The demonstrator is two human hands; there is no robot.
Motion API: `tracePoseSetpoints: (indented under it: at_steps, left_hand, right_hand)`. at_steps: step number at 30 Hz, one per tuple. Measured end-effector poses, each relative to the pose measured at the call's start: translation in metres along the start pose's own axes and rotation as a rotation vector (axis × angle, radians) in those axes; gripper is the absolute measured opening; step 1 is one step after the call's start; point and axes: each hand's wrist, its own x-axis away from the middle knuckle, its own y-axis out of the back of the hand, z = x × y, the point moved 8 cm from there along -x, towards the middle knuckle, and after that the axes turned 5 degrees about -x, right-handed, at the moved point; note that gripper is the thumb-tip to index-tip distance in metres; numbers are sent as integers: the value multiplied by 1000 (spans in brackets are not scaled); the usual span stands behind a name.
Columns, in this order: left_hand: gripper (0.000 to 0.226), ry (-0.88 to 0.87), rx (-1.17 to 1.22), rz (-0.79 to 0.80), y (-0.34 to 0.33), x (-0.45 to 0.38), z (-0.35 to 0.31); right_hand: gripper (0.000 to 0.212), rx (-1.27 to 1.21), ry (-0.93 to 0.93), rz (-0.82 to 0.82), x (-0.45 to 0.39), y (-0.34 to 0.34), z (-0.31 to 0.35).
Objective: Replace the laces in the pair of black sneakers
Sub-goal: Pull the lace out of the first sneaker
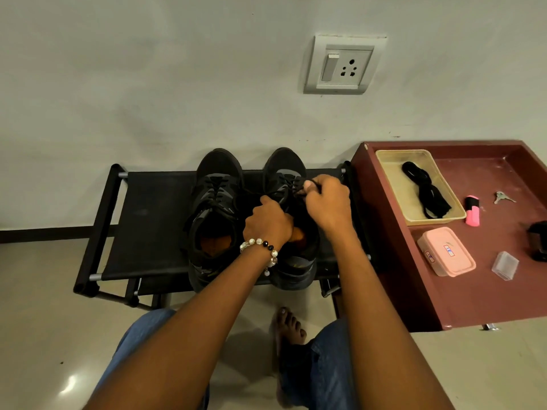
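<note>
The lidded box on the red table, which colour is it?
Pink. The head view shows the box best.

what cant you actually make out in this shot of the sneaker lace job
Head view, the only one:
- Right sneaker: the left hand and right hand cover its eyelets, so how far its lace is undone is hidden.
- Pink box: label print too small to read; the lid hides the contents.
- Dark object on the maroon table: cut off by the right edge, unidentifiable.
- Laces in tray: bundled, count unclear.
</note>
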Motion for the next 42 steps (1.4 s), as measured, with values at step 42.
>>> tracePoseSetpoints:
  at_steps: [42]
  left_hand:
    - [17, -382, -95, -353, 24, -18, -41]
  right_hand:
    - [29, 288, -128, 275, 11, -4, -19]
